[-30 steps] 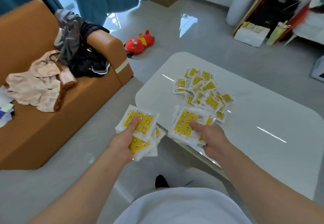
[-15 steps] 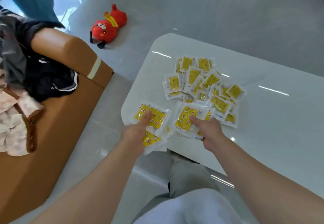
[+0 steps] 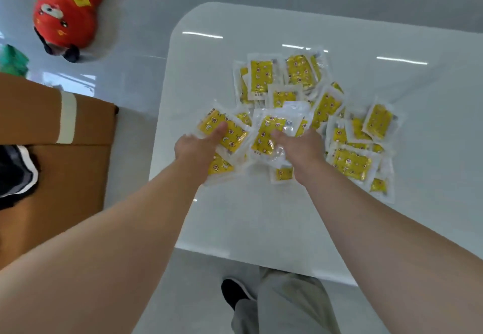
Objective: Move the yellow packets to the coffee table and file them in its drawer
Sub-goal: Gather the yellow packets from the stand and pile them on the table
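Note:
Several yellow packets in clear wrappers lie in a loose pile (image 3: pixel 337 114) on the white coffee table (image 3: pixel 261 216). My left hand (image 3: pixel 198 148) grips a small stack of yellow packets (image 3: pixel 227 132) with the thumb on top, held over the table just left of the pile. My right hand (image 3: pixel 298 145) grips another stack of packets (image 3: pixel 271 129), thumb on top, at the pile's near left side. No drawer is in view.
A brown sofa arm (image 3: pixel 52 135) with dark clothing (image 3: pixel 15 171) stands left of the table. A red plush toy (image 3: pixel 68 14) lies on the grey floor at the upper left. My legs and a black shoe (image 3: pixel 232 294) are at the table's near edge.
Both hands have carried their packet stacks forward from beyond the table's near edge to over the tabletop, up to the pile. The camera has tilted down and moved closer.

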`<act>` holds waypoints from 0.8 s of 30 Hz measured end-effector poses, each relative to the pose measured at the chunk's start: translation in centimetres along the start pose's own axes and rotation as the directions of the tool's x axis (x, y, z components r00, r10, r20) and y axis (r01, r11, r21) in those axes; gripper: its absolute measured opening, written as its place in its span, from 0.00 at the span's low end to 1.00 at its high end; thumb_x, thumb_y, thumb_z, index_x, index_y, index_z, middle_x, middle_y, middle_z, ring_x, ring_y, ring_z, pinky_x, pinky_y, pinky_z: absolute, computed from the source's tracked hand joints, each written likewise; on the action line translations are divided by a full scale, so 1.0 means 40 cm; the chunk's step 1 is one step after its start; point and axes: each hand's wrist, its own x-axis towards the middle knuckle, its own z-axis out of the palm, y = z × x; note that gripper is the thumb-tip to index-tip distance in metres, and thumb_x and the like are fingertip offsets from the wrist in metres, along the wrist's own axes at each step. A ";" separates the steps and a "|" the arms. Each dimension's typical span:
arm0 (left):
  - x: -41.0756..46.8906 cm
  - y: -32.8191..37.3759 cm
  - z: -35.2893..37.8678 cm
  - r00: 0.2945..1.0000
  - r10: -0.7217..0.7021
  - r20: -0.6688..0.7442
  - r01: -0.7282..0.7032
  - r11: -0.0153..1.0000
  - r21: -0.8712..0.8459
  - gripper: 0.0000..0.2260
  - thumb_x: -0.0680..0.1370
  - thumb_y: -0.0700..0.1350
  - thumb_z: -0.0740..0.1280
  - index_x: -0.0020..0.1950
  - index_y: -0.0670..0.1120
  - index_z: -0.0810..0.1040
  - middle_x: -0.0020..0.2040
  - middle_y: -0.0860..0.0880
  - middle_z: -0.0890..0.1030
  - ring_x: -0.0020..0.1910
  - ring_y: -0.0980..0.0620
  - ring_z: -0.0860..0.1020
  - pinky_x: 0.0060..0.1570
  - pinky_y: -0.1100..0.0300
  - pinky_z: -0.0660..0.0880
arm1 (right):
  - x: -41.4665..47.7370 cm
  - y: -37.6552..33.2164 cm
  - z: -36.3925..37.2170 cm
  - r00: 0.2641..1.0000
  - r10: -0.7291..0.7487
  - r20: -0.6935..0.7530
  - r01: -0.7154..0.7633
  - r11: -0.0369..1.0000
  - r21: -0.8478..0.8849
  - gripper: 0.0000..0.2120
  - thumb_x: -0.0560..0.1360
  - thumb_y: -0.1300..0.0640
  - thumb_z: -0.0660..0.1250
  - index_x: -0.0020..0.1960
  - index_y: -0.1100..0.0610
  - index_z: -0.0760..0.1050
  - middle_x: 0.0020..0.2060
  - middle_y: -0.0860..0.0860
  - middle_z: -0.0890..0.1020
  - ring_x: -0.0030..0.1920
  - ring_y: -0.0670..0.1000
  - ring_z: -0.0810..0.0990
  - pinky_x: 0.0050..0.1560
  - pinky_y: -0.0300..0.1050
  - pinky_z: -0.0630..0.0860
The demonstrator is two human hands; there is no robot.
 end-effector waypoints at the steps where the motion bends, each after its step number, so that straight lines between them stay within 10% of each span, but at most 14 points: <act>1: 0.025 0.018 0.016 1.000 0.010 0.002 -0.010 1.000 0.028 0.33 0.64 0.66 0.80 0.55 0.45 0.73 0.42 0.48 0.78 0.39 0.49 0.79 0.43 0.54 0.76 | 0.032 -0.030 0.005 0.999 -0.046 -0.014 0.046 0.998 -0.052 0.41 0.71 0.46 0.79 0.77 0.58 0.66 0.73 0.54 0.73 0.72 0.57 0.72 0.69 0.54 0.73; 10: 0.115 0.055 0.171 0.996 0.084 0.041 -0.092 0.960 0.263 0.32 0.63 0.68 0.79 0.53 0.47 0.74 0.43 0.50 0.79 0.46 0.46 0.81 0.39 0.55 0.75 | 0.215 -0.250 -0.065 0.981 -0.178 0.083 0.191 0.963 -0.191 0.43 0.72 0.48 0.79 0.78 0.60 0.62 0.74 0.53 0.71 0.69 0.53 0.73 0.56 0.44 0.72; 17: 0.138 0.015 0.196 0.987 0.158 0.015 -0.150 0.895 0.420 0.34 0.66 0.71 0.74 0.58 0.46 0.74 0.44 0.52 0.76 0.37 0.54 0.75 0.36 0.58 0.71 | 0.221 -0.147 -0.196 0.983 -0.087 0.164 0.119 0.973 -0.196 0.50 0.47 0.34 0.86 0.65 0.50 0.77 0.59 0.47 0.84 0.58 0.51 0.84 0.63 0.56 0.79; 20: 0.131 -0.003 0.199 0.979 0.203 -0.009 -0.175 0.866 0.468 0.39 0.66 0.72 0.74 0.63 0.45 0.70 0.55 0.48 0.76 0.52 0.45 0.78 0.48 0.51 0.76 | 0.133 -0.084 -0.197 0.974 -0.088 0.207 0.142 0.955 -0.259 0.34 0.62 0.39 0.83 0.64 0.49 0.78 0.57 0.46 0.84 0.58 0.49 0.82 0.62 0.53 0.78; 24: 0.119 -0.021 0.202 0.964 0.264 -0.046 -0.201 0.827 0.525 0.45 0.66 0.72 0.72 0.70 0.43 0.66 0.67 0.43 0.71 0.70 0.41 0.70 0.64 0.45 0.71 | 0.071 0.025 -0.188 0.988 -0.038 0.150 0.076 0.964 -0.255 0.39 0.61 0.35 0.81 0.66 0.52 0.76 0.60 0.50 0.83 0.62 0.53 0.81 0.65 0.57 0.77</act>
